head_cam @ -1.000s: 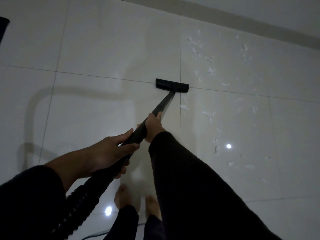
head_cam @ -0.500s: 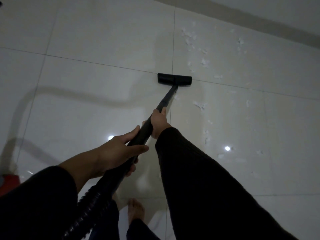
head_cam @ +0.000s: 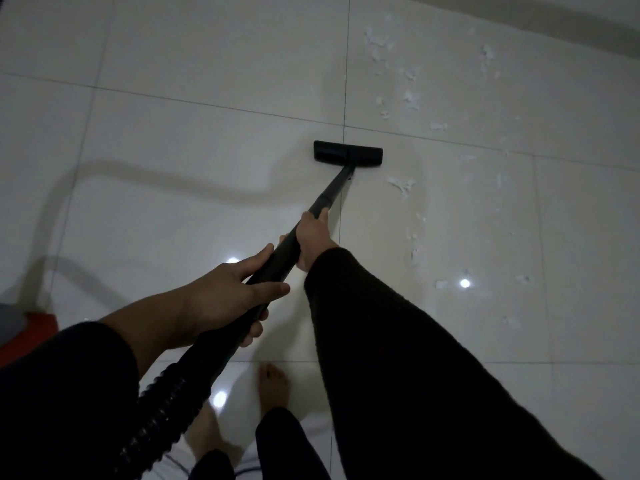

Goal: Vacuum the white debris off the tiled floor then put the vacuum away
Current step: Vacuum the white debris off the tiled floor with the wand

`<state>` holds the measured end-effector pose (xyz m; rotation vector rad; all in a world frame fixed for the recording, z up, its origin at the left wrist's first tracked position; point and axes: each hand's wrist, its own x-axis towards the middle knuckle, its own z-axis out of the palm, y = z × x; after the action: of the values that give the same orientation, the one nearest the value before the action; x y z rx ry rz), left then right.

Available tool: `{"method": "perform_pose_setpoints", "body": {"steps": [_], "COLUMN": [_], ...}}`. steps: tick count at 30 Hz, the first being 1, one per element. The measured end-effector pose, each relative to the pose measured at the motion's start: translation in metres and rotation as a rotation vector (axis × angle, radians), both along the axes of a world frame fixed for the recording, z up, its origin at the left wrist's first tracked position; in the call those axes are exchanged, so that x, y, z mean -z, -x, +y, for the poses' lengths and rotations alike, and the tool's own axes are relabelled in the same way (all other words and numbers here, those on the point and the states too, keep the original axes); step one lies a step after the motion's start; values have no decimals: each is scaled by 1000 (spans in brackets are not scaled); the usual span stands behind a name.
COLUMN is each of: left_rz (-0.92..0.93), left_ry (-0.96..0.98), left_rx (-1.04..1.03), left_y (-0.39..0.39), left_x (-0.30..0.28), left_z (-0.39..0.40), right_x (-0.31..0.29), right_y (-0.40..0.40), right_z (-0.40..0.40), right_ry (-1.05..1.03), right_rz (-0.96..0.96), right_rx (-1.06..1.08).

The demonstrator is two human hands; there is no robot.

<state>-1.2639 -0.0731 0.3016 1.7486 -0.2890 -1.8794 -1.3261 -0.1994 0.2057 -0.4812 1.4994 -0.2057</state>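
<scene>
A black vacuum wand [head_cam: 329, 195] runs from my hands down to a flat black floor head [head_cam: 348, 152] resting on the white tiled floor [head_cam: 207, 64]. My right hand [head_cam: 313, 237] grips the wand further down, and my left hand [head_cam: 228, 292] grips it higher up, near the ribbed black hose [head_cam: 162, 403]. White debris [head_cam: 401, 183] lies just right of the floor head. More scraps [head_cam: 410, 98] are scattered beyond and to the right, up to the far wall.
A red and grey vacuum body [head_cam: 31, 327] shows at the left edge. My bare feet [head_cam: 273, 386] stand on the tiles below the hands. A dark baseboard strip [head_cam: 554, 15] runs along the top right. Bright light reflections dot the glossy floor.
The floor head has slid back towards me, away from the tile seam it was on. The view has shifted, and the red vacuum body has come into sight at the left.
</scene>
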Motion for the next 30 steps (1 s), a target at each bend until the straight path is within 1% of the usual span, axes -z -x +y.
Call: {"method": "perform_pose_setpoints", "body": {"steps": [8,13,24,30], "left_rz": [-7,-7,-9,-8], "left_ry": [-28,-31,-3,8], "left_rx": [9,29,121,188], "left_y": [10,16,17,18], "left_x": [-13,-13,-22,-17], "left_z": [42,70,164,215], "right_x": [-10,-11,-24,-17], "right_y": [13,22,35,41], "right_z": [45,76,172,229], "right_ry": [-41,-48,-20,-21], "right_rz": [-49,-39,-52,-30], "right_rx": [22,49,154,194]}}
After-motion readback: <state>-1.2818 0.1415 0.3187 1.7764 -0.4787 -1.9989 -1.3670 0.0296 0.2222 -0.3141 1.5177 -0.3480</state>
